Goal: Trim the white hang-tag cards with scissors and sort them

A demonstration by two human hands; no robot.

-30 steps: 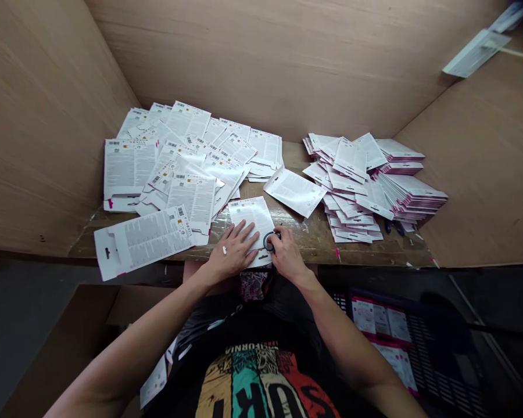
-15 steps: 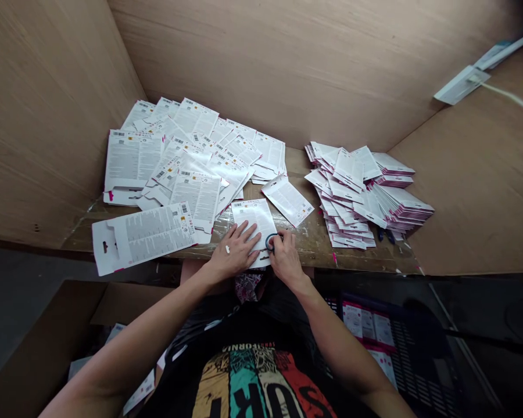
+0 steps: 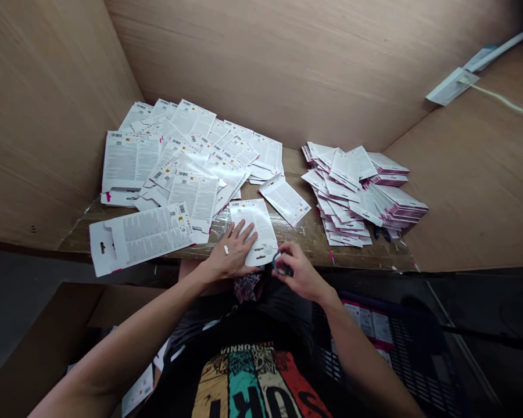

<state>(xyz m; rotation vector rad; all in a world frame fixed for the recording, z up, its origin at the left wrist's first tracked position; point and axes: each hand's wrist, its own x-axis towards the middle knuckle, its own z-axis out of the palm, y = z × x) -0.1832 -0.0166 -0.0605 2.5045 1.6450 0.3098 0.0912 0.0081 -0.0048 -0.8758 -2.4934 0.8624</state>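
Note:
A flat white printed cardboard package [image 3: 265, 229] with a hang-hole lies at the table's front edge, its near end reaching slightly over it. My left hand [image 3: 232, 252] rests flat on its left half, fingers spread. A small white scrap sits on the back of that hand. Just off the package's near right corner, my right hand [image 3: 303, 271] is closed around a dark blue loop-handled tool [image 3: 282, 265]; the rest of the tool is hidden by the fingers. Another white package [image 3: 285, 200] lies just behind, at an angle.
Many similar packages [image 3: 192, 119] are heaped at left, with a longer one [image 3: 142, 238] in front. Stacked packages [image 3: 342, 191] stand at right, beside a dark-handled tool [image 3: 382, 233]. Wooden panels [image 3: 261, 64] enclose the table. Below are a cardboard box [image 3: 39, 342] and a blue crate [image 3: 422, 360].
My right hand has moved right and toward me with the loop-handled tool, off the package's near corner. The package's near end with its hang-hole now shows. My left hand stays on the package.

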